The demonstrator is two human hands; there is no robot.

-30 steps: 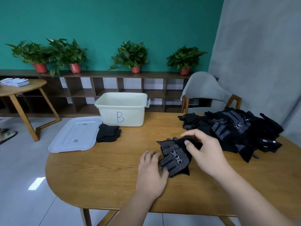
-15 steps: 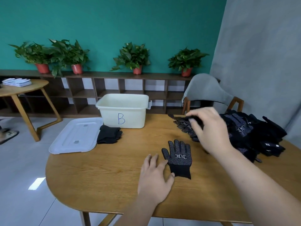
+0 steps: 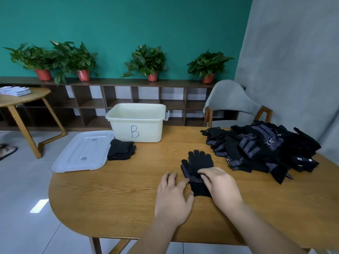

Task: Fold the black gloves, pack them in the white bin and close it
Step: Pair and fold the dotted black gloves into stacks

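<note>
**black gloves laid flat under both hands at the desk's near edge**

a pair of black gloves (image 3: 199, 162) lies flat on the wooden desk (image 3: 110, 198), one glove stacked on the other, fingers pointing away from the person and dotted palm showing along the left edge. the left hand (image 3: 173, 198) rests open on the desk just left of the cuff, fingers spread, thumb touching the cuff. the right hand (image 3: 221, 186) lies across the lower half of the gloves, its fingers fairly straight and pressing the fabric down.

to the right, a loose pile of gloves (image 3: 260, 149) is heaped near the desk's far right edge. the white bin (image 3: 136, 125), marked with a blue "b", stands open at the far side of the desk. its lid (image 3: 83, 151) lies flat to the left, overhanging the desk's edge. a folded bundle (image 3: 120, 149) of black gloves sits between the lid and the bin, outside the bin.

behind the desk stand a grey chair (image 3: 231, 99) and a low shelf (image 3: 128, 92) topped with potted plants (image 3: 146, 61).
</note>
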